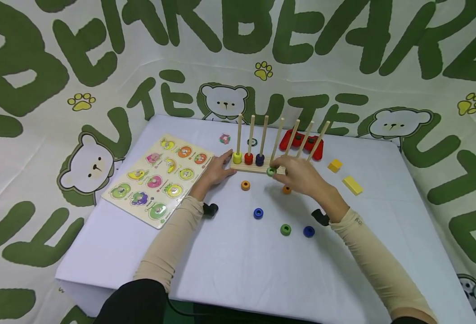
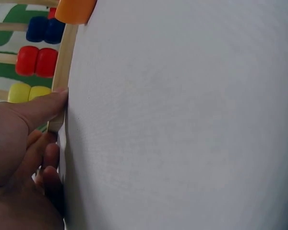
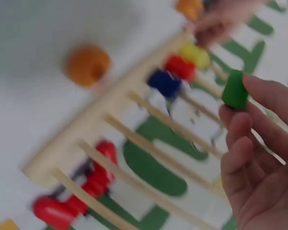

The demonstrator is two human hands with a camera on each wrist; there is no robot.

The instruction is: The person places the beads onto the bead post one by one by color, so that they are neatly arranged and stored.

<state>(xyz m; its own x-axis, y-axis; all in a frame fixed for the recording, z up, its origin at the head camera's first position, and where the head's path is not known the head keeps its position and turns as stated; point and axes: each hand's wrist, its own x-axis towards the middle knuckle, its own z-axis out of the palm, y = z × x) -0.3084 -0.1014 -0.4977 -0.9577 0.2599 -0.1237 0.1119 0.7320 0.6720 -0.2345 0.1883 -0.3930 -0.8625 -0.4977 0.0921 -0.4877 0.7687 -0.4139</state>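
Observation:
A wooden peg stand (image 1: 254,168) with several upright rods stands toward the back of the table. Its first three rods from the left carry yellow beads (image 2: 28,92), red beads (image 2: 37,61) and dark blue beads (image 2: 44,29), two of each. My left hand (image 1: 217,171) grips the left end of the base, thumb along the front edge and fingers partly hidden behind. Between thumb and fingertips, my right hand (image 1: 300,174) pinches a green bead (image 3: 235,90). In the head view that bead overlaps the base, near the fourth rod. The other rods bear no beads.
Loose in front lie orange beads (image 1: 245,185), blue beads (image 1: 258,213) and another green bead (image 1: 285,229). A fruit puzzle board (image 1: 146,182) is at left. Behind the stand sits a red game controller (image 1: 319,148); yellow blocks (image 1: 352,185) lie at right.

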